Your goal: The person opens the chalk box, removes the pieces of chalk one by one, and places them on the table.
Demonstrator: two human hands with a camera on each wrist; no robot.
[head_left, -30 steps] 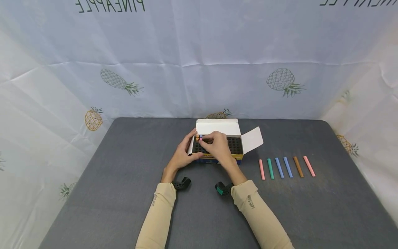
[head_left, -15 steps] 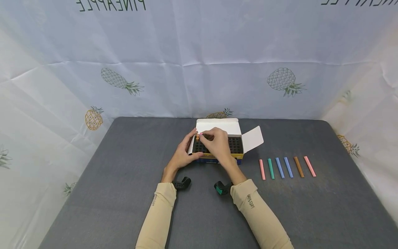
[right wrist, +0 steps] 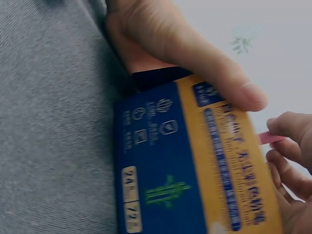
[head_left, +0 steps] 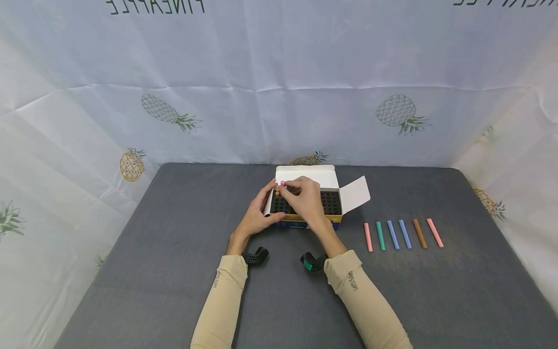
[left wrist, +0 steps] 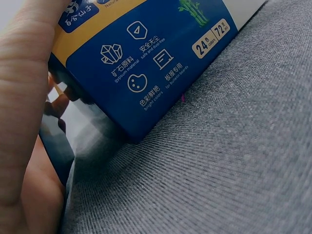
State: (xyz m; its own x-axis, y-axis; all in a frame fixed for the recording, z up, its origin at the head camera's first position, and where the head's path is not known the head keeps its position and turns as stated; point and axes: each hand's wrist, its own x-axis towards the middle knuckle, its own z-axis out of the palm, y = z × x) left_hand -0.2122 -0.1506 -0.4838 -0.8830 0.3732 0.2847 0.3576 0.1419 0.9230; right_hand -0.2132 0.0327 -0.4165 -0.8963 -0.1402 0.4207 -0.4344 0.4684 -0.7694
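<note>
A blue and yellow chalk box (head_left: 293, 219) stands with its lid up, showing a black insert full of round holes. My left hand (head_left: 254, 219) grips the box's left end, thumb along the front edge. Between thumb and fingertips my right hand (head_left: 308, 202) pinches a pink chalk stick (head_left: 283, 183), its top sticking up above the holes at the left back. In the right wrist view the pink chalk (right wrist: 269, 138) shows between the right fingers and the box's edge; its lower end is hidden. Orange chalk ends (head_left: 277, 193) poke from holes beside it.
Several chalk sticks lie in a row right of the box: pink (head_left: 368, 237), green (head_left: 380, 236), blue (head_left: 393, 235), brown (head_left: 420, 233) and others. A white side flap (head_left: 355, 195) spreads out to the right. The grey table (head_left: 183, 291) backs onto a pineapple-print curtain (head_left: 279, 126).
My right hand has risen slightly, and the pink chalk's top has come up with it from level with the holes. The left hand stays on the box.
</note>
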